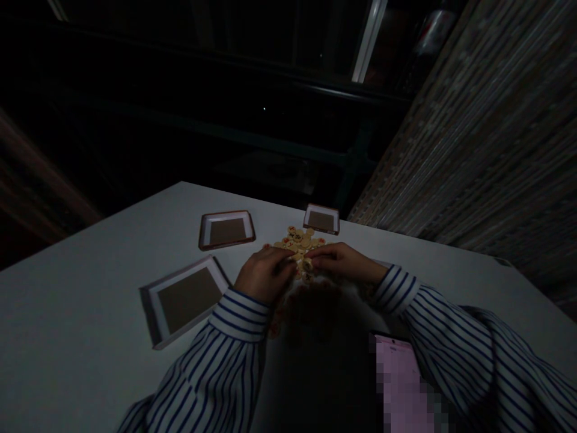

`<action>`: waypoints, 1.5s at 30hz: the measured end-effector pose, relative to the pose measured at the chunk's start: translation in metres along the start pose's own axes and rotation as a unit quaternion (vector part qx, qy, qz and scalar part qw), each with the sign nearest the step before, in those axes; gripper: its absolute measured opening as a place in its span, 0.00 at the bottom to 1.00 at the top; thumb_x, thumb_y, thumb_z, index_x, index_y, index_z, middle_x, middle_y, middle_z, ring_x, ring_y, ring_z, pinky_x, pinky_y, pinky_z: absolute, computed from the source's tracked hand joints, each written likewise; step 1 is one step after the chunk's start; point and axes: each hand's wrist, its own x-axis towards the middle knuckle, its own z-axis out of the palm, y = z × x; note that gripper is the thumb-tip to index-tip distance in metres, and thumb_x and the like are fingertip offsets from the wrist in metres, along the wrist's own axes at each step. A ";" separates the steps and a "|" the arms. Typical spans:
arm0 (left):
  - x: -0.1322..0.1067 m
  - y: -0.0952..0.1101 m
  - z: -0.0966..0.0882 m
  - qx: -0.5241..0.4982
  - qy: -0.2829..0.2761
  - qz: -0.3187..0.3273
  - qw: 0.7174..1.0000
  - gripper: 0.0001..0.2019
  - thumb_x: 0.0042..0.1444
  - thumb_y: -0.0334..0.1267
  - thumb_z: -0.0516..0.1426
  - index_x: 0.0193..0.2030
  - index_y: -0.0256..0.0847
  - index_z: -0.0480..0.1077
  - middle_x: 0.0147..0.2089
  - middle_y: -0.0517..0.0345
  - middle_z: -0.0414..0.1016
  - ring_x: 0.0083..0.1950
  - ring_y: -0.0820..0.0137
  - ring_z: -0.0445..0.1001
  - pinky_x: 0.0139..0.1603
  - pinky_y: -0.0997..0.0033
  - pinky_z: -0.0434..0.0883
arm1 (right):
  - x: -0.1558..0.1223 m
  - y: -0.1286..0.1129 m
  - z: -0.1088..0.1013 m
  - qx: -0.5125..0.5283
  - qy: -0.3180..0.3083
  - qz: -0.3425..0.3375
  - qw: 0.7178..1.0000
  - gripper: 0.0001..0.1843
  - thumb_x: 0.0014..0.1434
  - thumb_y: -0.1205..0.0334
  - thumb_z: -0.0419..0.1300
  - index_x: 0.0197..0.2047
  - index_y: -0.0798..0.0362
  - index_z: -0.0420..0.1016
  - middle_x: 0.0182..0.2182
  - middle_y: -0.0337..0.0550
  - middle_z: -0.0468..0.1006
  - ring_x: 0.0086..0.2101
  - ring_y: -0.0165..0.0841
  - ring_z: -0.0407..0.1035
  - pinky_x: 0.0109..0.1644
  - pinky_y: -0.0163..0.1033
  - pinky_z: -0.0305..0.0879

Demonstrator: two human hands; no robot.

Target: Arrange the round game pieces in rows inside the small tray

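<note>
Both my hands are at the heap of small round wooden pieces [306, 242] in the middle of the white counter [90, 288]. My left hand [264, 272] curves over the near left side, fingers bent and thumb under them; I cannot tell whether it pinches a piece. My right hand [340, 260] reaches in from the other side, its fingertips at a dark-marked piece [307, 264], and I cannot tell whether they grip it or only touch it. The pieces carry characters, some in red, some in black, too small and dim for me to read. A few more with red marks lie in the shadow just below my left hand

Beyond my left hand stand a large open box [189, 297] and a smaller box [228, 230]; a third box [322, 221] sits just behind the heap. I see no legible wording on them. Near my right sleeve [451, 337], the pink screen of a phone [403, 385] is blurred into squares, unreadable
</note>
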 end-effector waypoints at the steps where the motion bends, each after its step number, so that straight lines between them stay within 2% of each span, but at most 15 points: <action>1: 0.000 0.000 0.001 0.001 -0.007 0.011 1.000 0.12 0.51 0.39 0.55 0.41 0.39 0.72 0.40 0.52 0.77 0.43 0.66 0.74 0.46 0.64 0.70 | 0.000 -0.001 0.000 0.020 0.002 0.004 1.000 0.18 0.52 0.58 0.59 0.45 0.57 0.73 0.31 0.41 0.77 0.32 0.28 0.70 0.37 0.34 0.66; 7: -0.001 0.006 0.004 0.019 -0.026 0.050 0.998 0.12 0.53 0.40 0.54 0.43 0.41 0.71 0.40 0.52 0.76 0.42 0.65 0.73 0.44 0.63 0.69 | 0.001 -0.007 0.006 0.115 0.009 0.024 0.993 0.16 0.52 0.59 0.59 0.43 0.57 0.71 0.25 0.37 0.75 0.25 0.24 0.67 0.27 0.29 0.61; 12: -0.002 0.008 0.003 0.021 -0.007 0.058 0.998 0.11 0.54 0.41 0.53 0.42 0.40 0.70 0.39 0.53 0.76 0.42 0.66 0.73 0.43 0.63 0.68 | -0.002 -0.012 0.010 0.099 0.029 0.033 0.994 0.15 0.53 0.56 0.58 0.41 0.56 0.69 0.21 0.34 0.73 0.19 0.22 0.62 0.21 0.28 0.53; 18: -0.002 0.010 0.002 0.015 -0.012 0.071 0.997 0.11 0.54 0.41 0.53 0.42 0.41 0.71 0.37 0.55 0.76 0.40 0.67 0.73 0.41 0.64 0.68 | -0.002 -0.013 0.012 0.119 0.019 0.017 0.993 0.14 0.49 0.57 0.62 0.38 0.56 0.69 0.24 0.36 0.74 0.26 0.26 0.68 0.31 0.32 0.62; 21: -0.001 0.007 0.002 0.014 -0.003 0.078 0.997 0.12 0.54 0.42 0.54 0.42 0.41 0.71 0.37 0.54 0.77 0.40 0.67 0.74 0.41 0.65 0.68 | 0.000 -0.012 0.011 0.105 0.038 0.027 0.993 0.12 0.49 0.58 0.61 0.36 0.56 0.70 0.23 0.37 0.74 0.27 0.27 0.68 0.33 0.34 0.63; 24: -0.001 0.003 -0.001 0.024 0.024 0.059 0.998 0.12 0.53 0.42 0.55 0.41 0.39 0.72 0.39 0.52 0.77 0.41 0.66 0.74 0.44 0.64 0.69 | 0.001 -0.009 0.007 0.094 0.066 0.036 0.993 0.10 0.49 0.60 0.60 0.35 0.56 0.71 0.23 0.36 0.73 0.27 0.27 0.68 0.34 0.34 0.63; 28: 0.000 -0.002 -0.010 0.049 0.051 0.000 0.998 0.13 0.54 0.42 0.53 0.41 0.38 0.73 0.39 0.52 0.77 0.41 0.65 0.74 0.44 0.65 0.69 | 0.003 -0.003 -0.001 0.013 0.102 0.019 0.994 0.10 0.48 0.62 0.59 0.34 0.58 0.73 0.27 0.39 0.74 0.29 0.27 0.67 0.34 0.34 0.63; 32: 0.002 -0.005 -0.019 0.075 0.067 -0.043 0.994 0.14 0.54 0.43 0.52 0.41 0.38 0.73 0.39 0.52 0.77 0.41 0.64 0.74 0.44 0.64 0.69 | 0.003 0.006 -0.004 -0.090 0.112 0.038 0.989 0.12 0.49 0.62 0.57 0.36 0.59 0.74 0.27 0.40 0.75 0.27 0.27 0.66 0.30 0.32 0.61; 39: 0.001 -0.008 -0.023 0.078 0.071 -0.101 0.989 0.14 0.54 0.42 0.51 0.40 0.38 0.73 0.39 0.52 0.77 0.40 0.64 0.74 0.43 0.64 0.70 | 0.002 0.015 0.003 -0.310 0.097 0.016 0.946 0.12 0.52 0.62 0.54 0.37 0.55 0.76 0.30 0.42 0.77 0.30 0.30 0.68 0.33 0.33 0.58; 45: 0.001 -0.008 -0.024 0.092 0.046 -0.129 0.986 0.14 0.54 0.41 0.50 0.40 0.38 0.74 0.39 0.53 0.77 0.38 0.65 0.75 0.42 0.65 0.71 | 0.001 0.011 0.006 -0.370 0.075 0.035 0.925 0.13 0.53 0.59 0.54 0.39 0.52 0.75 0.31 0.41 0.77 0.31 0.30 0.68 0.33 0.33 0.57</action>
